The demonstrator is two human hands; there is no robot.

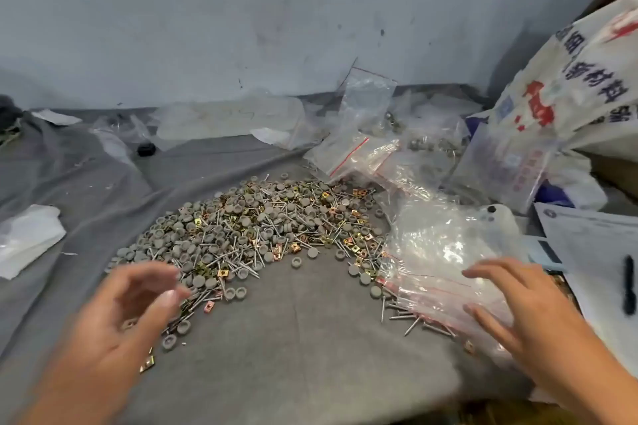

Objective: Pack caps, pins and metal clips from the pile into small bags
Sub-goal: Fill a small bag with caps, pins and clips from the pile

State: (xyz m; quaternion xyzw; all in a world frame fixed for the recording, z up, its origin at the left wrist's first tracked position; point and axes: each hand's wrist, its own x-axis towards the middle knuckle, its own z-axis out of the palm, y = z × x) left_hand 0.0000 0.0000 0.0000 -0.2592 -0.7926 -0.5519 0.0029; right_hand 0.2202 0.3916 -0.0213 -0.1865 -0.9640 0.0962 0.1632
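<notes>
Reaching for a fresh bag, with nothing packed into it yet.

Right hand [511, 304] hovering with fingers spread wide over the stack of small empty zip bags [445, 252], maybe just touching the top one; holding nothing.

Left hand [127, 307] hanging blurred above the near left edge of the pile [248, 228], fingers loosely bent, holding nothing seen.

Grey caps [312, 252], thin pins [383, 309] and gold metal clips [222, 273] lying mixed on the grey cloth [303, 338] over the bench.

Next: pinching off one bag, opening its mouth, then picking parts from the pile.
</notes>
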